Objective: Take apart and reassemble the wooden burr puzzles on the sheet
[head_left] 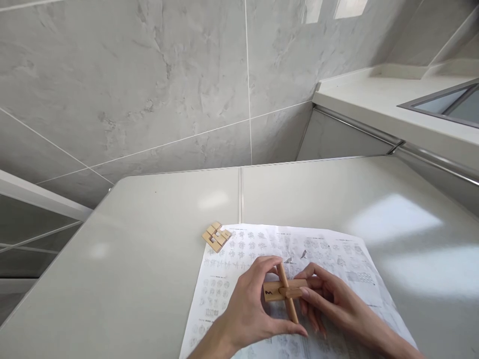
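Observation:
Over the paper sheet, my two hands hold a small wooden interlocking puzzle (275, 291) made of crossed pieces. Its wide piece carries a dark mark like a "3" or "M" at the left end. A slim wooden stick (292, 311) crosses that piece. My left hand (247, 304) is closed around it, with fingers at the stick's upper end and the thumb near its lower end. From the other side, my right hand (337, 299) pinches the right end of the puzzle between thumb and fingers. Some of those fingertips are hidden behind the wood.
A printed instruction sheet (220, 309) with rows of small diagrams lies creased under my hands. Several flat wooden pieces (216, 237) rest at its upper left corner. The pale table (149, 259) has a seam down its middle. A white counter (392, 109) stands at the right.

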{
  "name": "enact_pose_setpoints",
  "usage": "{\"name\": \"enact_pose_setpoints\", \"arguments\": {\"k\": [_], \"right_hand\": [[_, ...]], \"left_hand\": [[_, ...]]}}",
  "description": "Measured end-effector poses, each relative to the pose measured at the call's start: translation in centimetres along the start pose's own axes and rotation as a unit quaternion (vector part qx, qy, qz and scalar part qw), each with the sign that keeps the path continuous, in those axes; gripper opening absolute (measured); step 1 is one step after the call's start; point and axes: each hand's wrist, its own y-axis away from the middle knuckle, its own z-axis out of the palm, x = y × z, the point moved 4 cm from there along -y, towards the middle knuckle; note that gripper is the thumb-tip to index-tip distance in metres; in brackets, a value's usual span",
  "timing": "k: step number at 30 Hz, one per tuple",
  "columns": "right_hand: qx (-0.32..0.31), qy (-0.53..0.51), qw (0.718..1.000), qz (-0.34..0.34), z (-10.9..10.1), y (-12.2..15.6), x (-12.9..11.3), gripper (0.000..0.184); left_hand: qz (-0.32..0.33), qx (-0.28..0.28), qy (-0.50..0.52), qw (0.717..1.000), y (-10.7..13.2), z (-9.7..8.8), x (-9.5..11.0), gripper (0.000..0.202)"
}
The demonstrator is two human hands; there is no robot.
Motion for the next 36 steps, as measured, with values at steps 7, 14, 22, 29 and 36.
{"name": "enact_pose_setpoints", "arguments": {"k": [7,14,22,29,36], "right_hand": [[0.012,-0.007,1.000,-0.006,-0.27,0.09,-0.46,0.043],[-0.011,-0.011,1.000,-0.002,-0.06,0.21,-0.24,0.046],[-0.024,-0.017,1.000,-0.003,-0.27,0.51,0.05,0.045],[-0.022,-0.042,0.999,-0.004,0.14,0.53,-0.29,0.047],[0.016,-0.054,0.998,-0.013,-0.22,0.26,0.01,0.047]], "left_hand": [[-0.018,-0.033,-0.021,0.999,0.12,0.14,-0.22,0.103],[-0.019,-0.043,-0.009,0.999,0.29,0.51,-0.34,0.104],[0.012,-0.041,0.027,0.999,0.31,0.58,-0.16,0.103],[0.014,-0.036,0.045,0.998,0.40,0.39,0.20,0.078],[0.048,0.007,0.075,0.996,0.50,0.43,0.64,0.031]]}}
